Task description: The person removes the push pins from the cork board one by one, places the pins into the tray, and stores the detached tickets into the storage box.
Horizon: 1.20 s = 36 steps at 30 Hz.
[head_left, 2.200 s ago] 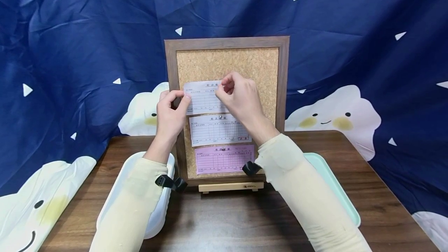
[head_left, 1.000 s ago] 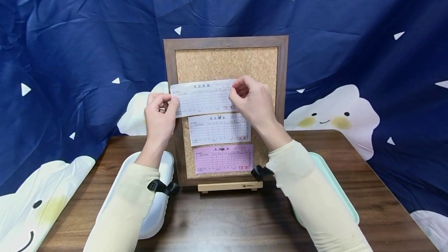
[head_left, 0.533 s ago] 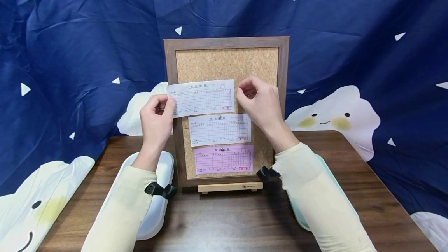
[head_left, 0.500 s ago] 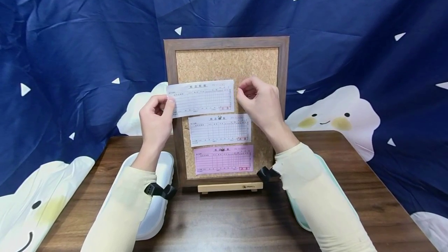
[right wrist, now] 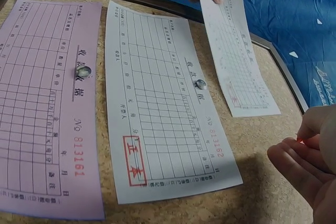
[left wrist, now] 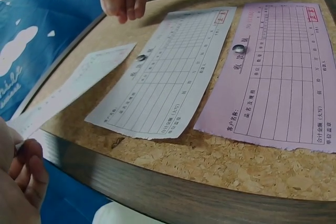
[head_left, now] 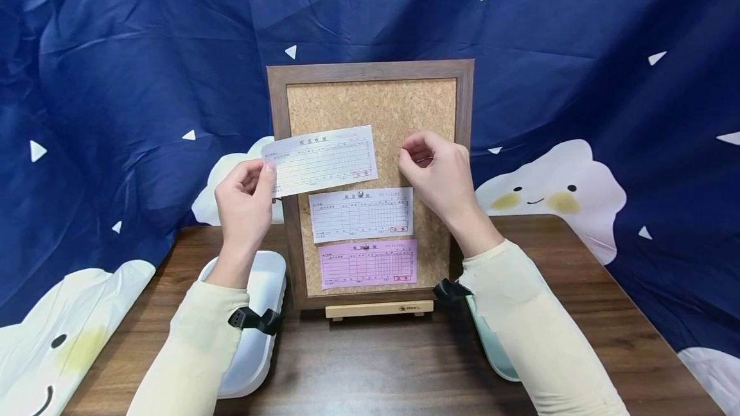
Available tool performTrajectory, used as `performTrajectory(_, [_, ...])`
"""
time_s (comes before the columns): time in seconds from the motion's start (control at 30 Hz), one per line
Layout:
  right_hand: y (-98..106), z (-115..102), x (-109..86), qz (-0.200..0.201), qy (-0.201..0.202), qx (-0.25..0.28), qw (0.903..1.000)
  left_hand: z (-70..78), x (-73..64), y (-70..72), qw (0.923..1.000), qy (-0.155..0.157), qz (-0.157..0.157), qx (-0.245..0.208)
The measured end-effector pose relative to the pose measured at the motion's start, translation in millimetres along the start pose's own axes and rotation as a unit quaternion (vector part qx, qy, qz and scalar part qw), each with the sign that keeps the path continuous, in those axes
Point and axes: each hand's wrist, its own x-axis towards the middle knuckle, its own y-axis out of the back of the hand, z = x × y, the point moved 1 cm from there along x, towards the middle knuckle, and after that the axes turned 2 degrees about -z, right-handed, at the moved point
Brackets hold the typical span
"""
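My left hand (head_left: 245,201) pinches the left end of a white receipt slip (head_left: 324,162), which is tilted and lifted off the corkboard (head_left: 370,104). In the left wrist view that slip (left wrist: 79,85) stands away from the cork. My right hand (head_left: 442,175) hovers before the board's right side, thumb and forefinger tips together; whether something small sits between them is hidden. Below the lifted slip, a second white receipt (head_left: 361,217) hangs by a silver pushpin (right wrist: 200,84). Lowest is a pink receipt (head_left: 370,266) with its own silver pushpin (right wrist: 82,72).
The brown-framed board leans on a small wooden easel (head_left: 378,309) on a wooden table (head_left: 347,364). A white tray (head_left: 248,364) lies at left, partly under the left forearm. A mint-green tray (head_left: 497,352) at right is mostly covered by the right sleeve.
The upper white slip has shifted left and come away from the board with my left hand. My right hand has moved from the slip's top middle to the right, apart from it.
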Motion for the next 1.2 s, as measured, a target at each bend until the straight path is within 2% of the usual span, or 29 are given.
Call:
performTrajectory(0.23, [6.4, 2.1, -3.4, 0.001, -0.002, 0.000, 1.0000, 1.0, 0.7, 2.6, 0.9988, 0.002, 0.004, -0.049])
performTrajectory(0.47, [12.3, 4.8, -5.7, -0.001, 0.005, -0.011, 0.9999, 1.9, 0.6, 8.3, 0.9996, 0.007, 0.015, -0.025])
performTrajectory(0.63, [15.2, 6.9, -9.0, -0.001, -0.005, -0.007, 1.0000, 2.6, 0.5, 11.9, 0.9995, 0.019, 0.019, -0.015])
performTrajectory(0.93, [18.5, 7.0, -13.2, -0.011, -0.015, -0.010, 0.9998, -0.6, -1.0, 18.0, 0.9980, 0.035, 0.038, -0.037])
performTrajectory(1.2, [23.3, 9.0, -17.4, -0.004, -0.001, -0.015, 0.9999, -3.9, -2.0, 25.4, 0.9984, 0.030, 0.044, -0.019])
